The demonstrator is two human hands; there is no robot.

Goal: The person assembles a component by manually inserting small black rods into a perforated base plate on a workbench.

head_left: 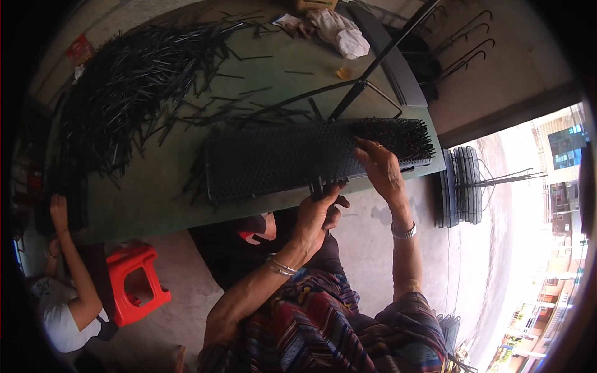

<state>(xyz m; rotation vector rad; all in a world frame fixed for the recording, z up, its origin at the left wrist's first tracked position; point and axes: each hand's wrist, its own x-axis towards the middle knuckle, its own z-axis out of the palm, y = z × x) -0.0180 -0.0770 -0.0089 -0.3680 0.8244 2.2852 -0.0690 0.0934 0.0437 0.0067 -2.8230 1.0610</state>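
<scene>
One long, dark panel (pixel 267 161) lies across the middle of my view, stretching toward the right, by the lower edge of the green counter (pixel 249 68). Its face looks to me like a close mesh of small holes; the left and middle parts are flat and dull, while the right end bristles with a dense patch of black pegs (pixel 398 133).

Below the panel's middle I see the left grip (pixel 314 217) closed, its fingers holding a small bunch of dark sticks (pixel 318 186) just at the panel's near edge. The right grip (pixel 380 171) sits over the panel beside the bristling patch, fingers bent; I cannot tell whether anything is pinched in them.

Counting what I can: one panel, two grips at it, one loose heap of black rods (pixel 149 87) at the upper left with too many pieces to number, one red stool (pixel 137 283) at the lower left, one white cloth (pixel 345 37) at the top, and one co-worker (pixel 68 320) at the left edge.
</scene>
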